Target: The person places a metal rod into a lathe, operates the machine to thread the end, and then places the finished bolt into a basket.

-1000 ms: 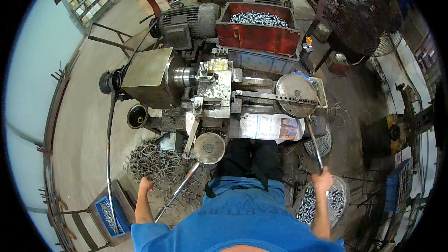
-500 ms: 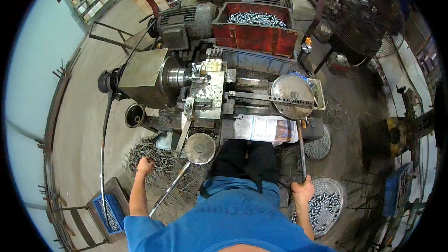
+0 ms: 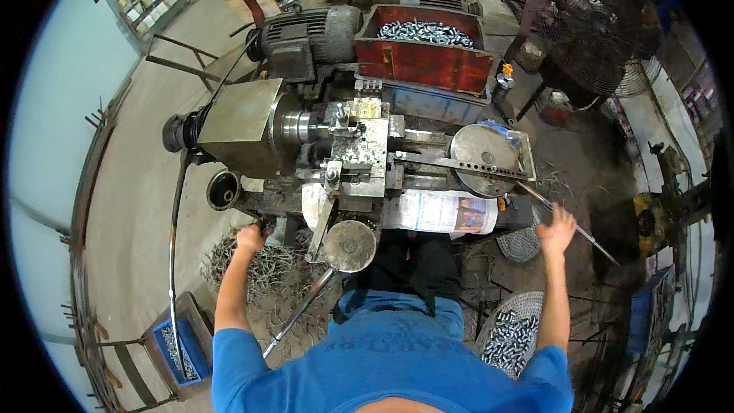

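A small lathe stands in front of me, with its chuck [image 3: 294, 128] at left and a tool slide [image 3: 365, 149] to the right of it. My right hand [image 3: 558, 231] is against a long metal lever rod [image 3: 585, 235] below a round steel disc [image 3: 485, 159], its fingers stretched out. My left hand [image 3: 251, 238] is closed at the lathe's lower left, beside a grey block [image 3: 285, 231]; what its fingers hold is too small to make out. A second lever [image 3: 300, 311] with a round plate [image 3: 349, 246] slants between my arms, untouched.
Behind the lathe sits a red bin [image 3: 424, 69] of small metal parts. A basket [image 3: 511, 334] of parts lies at lower right, a blue tray [image 3: 180, 350] at lower left. Metal shavings [image 3: 256, 269] cover the floor by my left arm. A large fan [image 3: 600, 27] stands far right.
My right hand has moved forward and right, and the lever rod has swung outward to the right. The tool slide has shifted right, away from the chuck. My left hand has moved forward to the lathe.
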`<state>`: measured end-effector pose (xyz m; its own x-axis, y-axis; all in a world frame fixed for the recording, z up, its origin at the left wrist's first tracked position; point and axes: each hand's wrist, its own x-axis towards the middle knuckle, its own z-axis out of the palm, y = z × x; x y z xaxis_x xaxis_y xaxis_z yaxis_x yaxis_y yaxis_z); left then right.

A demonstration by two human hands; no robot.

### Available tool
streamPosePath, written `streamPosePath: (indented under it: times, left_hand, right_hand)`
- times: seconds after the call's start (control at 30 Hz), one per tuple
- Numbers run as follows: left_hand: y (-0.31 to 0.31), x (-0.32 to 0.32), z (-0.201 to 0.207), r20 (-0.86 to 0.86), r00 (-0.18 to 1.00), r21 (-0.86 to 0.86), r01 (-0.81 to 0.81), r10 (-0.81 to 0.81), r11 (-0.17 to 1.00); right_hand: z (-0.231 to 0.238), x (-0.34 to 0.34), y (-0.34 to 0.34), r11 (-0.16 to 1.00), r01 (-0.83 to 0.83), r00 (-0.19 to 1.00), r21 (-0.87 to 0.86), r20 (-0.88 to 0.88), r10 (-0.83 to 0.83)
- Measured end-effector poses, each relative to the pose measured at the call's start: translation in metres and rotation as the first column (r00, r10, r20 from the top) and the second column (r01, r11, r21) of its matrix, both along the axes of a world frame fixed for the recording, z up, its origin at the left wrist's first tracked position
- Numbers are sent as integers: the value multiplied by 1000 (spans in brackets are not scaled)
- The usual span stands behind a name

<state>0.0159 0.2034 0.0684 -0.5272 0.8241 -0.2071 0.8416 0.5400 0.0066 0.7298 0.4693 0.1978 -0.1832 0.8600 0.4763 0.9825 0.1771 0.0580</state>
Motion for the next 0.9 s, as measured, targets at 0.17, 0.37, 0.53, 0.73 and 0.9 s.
streamPosePath:
  times: [0.17,0.37,0.53,0.73,0.9]
  left_hand:
    - [2,39,-92,-39,878,285,-449,478,847]
    - [-9,6,-49,-114,993,56,30,-24,998]
    - [-11,5,-24,-44,999,-92,2,-6,996]
    - [-52,-16,122,-5,988,353,-142,153,925]
    - [-149,-66,205,-111,836,494,-423,538,760]
  right_hand:
    - [-7,-47,-56,984,-132,971,-115,-216,105]
    - [43,-115,-35,917,-394,859,-59,-380,344]
    - [114,-249,-2,649,-761,586,8,-421,692]
    - [127,-428,8,331,-940,319,82,-136,938]
    - [116,-496,5,460,-811,438,-362,145,887]
